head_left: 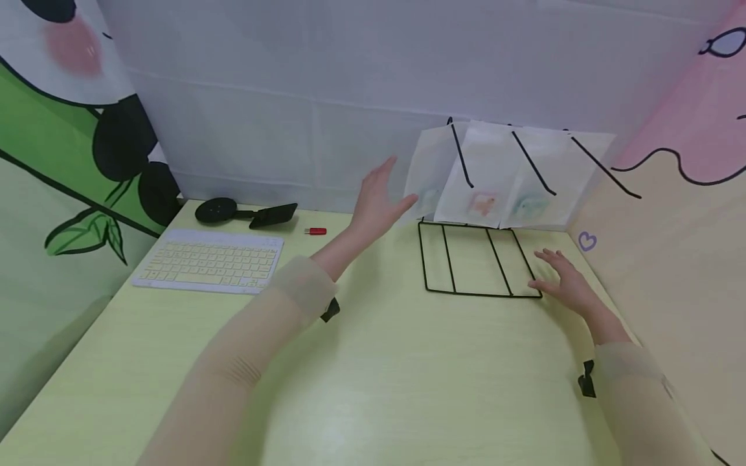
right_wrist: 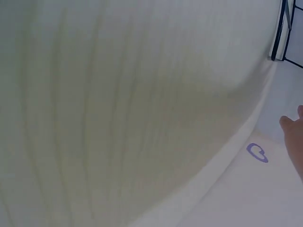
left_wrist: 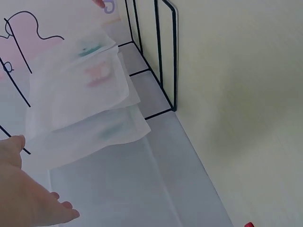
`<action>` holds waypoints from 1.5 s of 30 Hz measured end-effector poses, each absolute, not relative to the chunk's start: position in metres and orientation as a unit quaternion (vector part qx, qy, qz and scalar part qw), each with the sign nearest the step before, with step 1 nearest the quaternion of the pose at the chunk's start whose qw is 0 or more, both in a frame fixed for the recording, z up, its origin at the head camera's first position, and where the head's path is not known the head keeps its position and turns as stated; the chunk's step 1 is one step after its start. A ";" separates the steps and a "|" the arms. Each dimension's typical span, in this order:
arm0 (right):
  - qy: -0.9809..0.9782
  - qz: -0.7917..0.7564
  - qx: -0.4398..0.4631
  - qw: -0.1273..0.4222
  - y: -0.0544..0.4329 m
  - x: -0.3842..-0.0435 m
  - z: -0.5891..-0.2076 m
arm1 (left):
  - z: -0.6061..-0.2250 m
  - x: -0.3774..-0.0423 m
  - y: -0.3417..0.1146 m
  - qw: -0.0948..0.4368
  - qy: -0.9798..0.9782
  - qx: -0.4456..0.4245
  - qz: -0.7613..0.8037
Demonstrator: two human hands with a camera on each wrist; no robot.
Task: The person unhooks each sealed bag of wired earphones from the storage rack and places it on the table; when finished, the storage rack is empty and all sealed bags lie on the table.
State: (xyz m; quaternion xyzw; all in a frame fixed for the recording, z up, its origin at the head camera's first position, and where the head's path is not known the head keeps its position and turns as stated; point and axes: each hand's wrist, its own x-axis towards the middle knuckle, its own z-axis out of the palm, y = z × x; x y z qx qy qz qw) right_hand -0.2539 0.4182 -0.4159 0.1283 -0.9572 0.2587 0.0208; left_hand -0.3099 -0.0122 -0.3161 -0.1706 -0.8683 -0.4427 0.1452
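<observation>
Hovering beside the right end of the wire rack (head_left: 499, 262) on the counter (head_left: 402, 388), the right hand (head_left: 565, 283) is empty, fingers apart; a knock from its thumb could skew the rack. Farther back, the left hand (head_left: 375, 206), also empty with thumb and fingers apart, is near the leftmost packet (head_left: 431, 155). The packets (head_left: 486, 162) hang from the prongs (head_left: 534, 163); a sideways brush could slide one off a tip.

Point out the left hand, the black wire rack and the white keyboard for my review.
Left hand (head_left: 375, 206), head view: middle of the hand.
Black wire rack (head_left: 454, 292), head view: the frame's front bar.
White keyboard (head_left: 211, 262), head view: middle of the keys.
</observation>
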 end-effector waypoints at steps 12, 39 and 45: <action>-0.940 0.316 0.063 -0.109 0.438 -0.265 -0.432 | -0.328 -0.332 0.017 0.176 -0.811 -0.192 -0.524; -0.936 0.302 0.106 -0.144 0.445 -0.265 -0.437 | -0.345 -0.346 0.027 0.293 -0.777 -0.166 -0.532; -0.937 0.302 0.105 -0.139 0.438 -0.261 -0.438 | -0.343 -0.341 0.024 0.306 -0.761 -0.182 -0.543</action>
